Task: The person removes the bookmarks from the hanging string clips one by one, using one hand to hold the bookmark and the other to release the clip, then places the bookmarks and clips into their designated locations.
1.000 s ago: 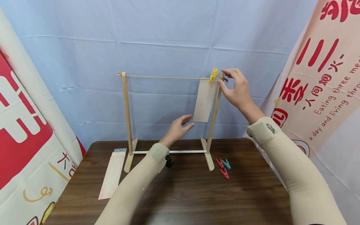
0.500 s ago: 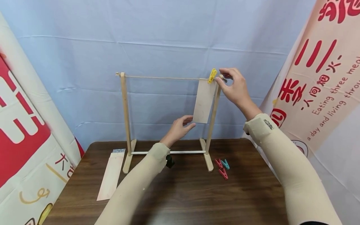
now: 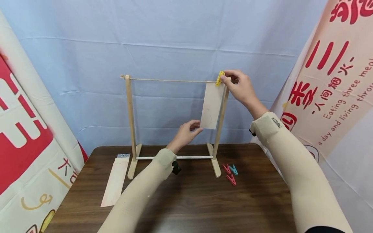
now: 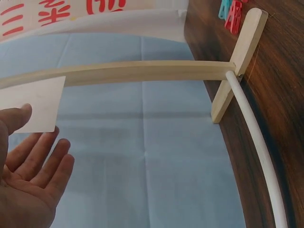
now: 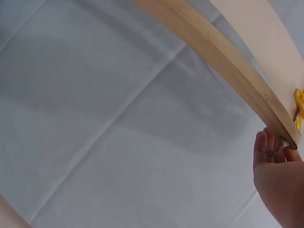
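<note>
A pale rectangular card (image 3: 211,106) hangs from the string (image 3: 172,80) of a wooden stand, near the right post (image 3: 222,113). At its top is a yellow clothespin (image 3: 219,78). My right hand (image 3: 243,89) is at the post's top, thumb and forefinger apart, the thumb tip at the clothespin's edge; contact is unclear. In the right wrist view, the string's knot (image 5: 280,146) shows among those fingers. My left hand (image 3: 185,134) is at the card's lower left corner. The left wrist view shows its thumb (image 4: 23,114) in front of the card, other fingers loosely extended below.
Red clothespins (image 3: 231,179) and a blue clothespin (image 3: 233,169) lie on the dark wooden table (image 3: 204,207), right of the stand. More pale cards (image 3: 115,184) lie on the left. A white rod (image 3: 195,157) joins the stand's feet. Light blue cloth (image 3: 172,38) hangs behind.
My right hand has moved left, from beside the post's top to the yellow clothespin. The left hand has stayed nearly still, now closer to the card's corner.
</note>
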Available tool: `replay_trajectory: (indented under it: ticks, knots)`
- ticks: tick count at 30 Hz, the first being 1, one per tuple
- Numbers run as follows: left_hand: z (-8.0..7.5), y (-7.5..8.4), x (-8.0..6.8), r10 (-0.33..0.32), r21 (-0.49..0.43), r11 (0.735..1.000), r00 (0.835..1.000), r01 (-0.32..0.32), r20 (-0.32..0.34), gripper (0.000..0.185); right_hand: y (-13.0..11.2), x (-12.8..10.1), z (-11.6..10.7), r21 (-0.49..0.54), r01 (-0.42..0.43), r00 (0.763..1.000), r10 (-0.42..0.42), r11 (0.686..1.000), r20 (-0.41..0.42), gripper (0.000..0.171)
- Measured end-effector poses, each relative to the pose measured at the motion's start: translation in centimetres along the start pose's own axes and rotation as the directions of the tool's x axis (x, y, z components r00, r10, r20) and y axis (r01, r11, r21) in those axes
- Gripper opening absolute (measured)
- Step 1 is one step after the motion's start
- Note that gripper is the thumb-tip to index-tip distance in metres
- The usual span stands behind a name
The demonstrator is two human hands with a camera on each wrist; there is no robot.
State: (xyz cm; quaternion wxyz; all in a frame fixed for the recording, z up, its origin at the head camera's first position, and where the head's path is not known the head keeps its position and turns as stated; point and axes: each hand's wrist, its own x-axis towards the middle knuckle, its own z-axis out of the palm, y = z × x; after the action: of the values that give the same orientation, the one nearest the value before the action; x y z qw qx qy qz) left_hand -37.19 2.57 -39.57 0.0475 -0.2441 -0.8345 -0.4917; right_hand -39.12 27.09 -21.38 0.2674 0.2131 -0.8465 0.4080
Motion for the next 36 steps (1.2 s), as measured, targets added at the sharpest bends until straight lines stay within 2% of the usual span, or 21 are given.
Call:
replay_trajectory:
  ticks: [11, 21, 36]
  knots:
    - [0.17, -0.16, -0.18, 0.024, 0.023, 0.999, 0.999, -0.023, -0.042, 0.037, -0.2, 0.49, 0.25, 0.107, -0.026, 1.0, 0.026, 0.994, -0.001, 0.045]
    - [0.44, -0.33, -0.33, 0.045, 0.023, 0.999, 0.997, -0.044, -0.056, 0.03, -0.03, 0.77, 0.49, 0.12, -0.005, 0.999, 0.011, 0.993, -0.049, 0.037]
    - [0.74, -0.33, -0.71, 0.086, 0.024, 0.996, 0.993, -0.085, -0.083, 0.023, -0.02, 0.5, 0.66, 0.183, -0.006, 0.997, 0.019, 0.983, -0.069, 0.036]
